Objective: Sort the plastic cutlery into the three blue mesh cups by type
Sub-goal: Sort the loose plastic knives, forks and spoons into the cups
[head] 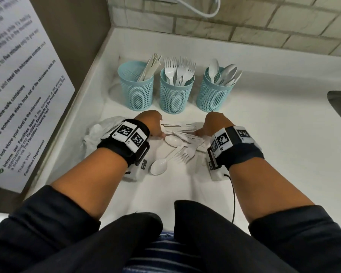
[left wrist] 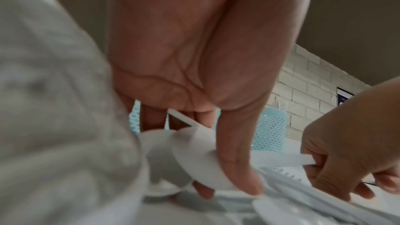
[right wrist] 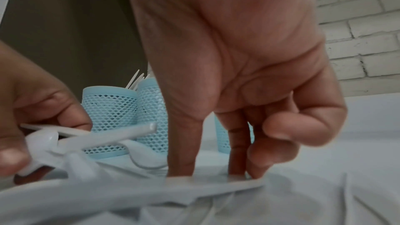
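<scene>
My left hand [left wrist: 216, 91] pinches a spoon [left wrist: 201, 158] by its bowl (handle pointing cupward), while my right hand [right wrist: 249, 74] seemingly pinches a knife [right wrist: 216, 186] lying crosswise.

Black sleeves [head: 53, 219] pushed up past the forearms, black wristbands [head: 124, 143] with white blocks of black square-pattern tags, and a thin black cable [head: 233, 198] off the right one.

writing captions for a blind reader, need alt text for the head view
Both hands, left hand and right hand, reach into a pile of white plastic cutlery on a white counter. Behind stand three blue mesh cups: knives, forks, spoons.
</scene>
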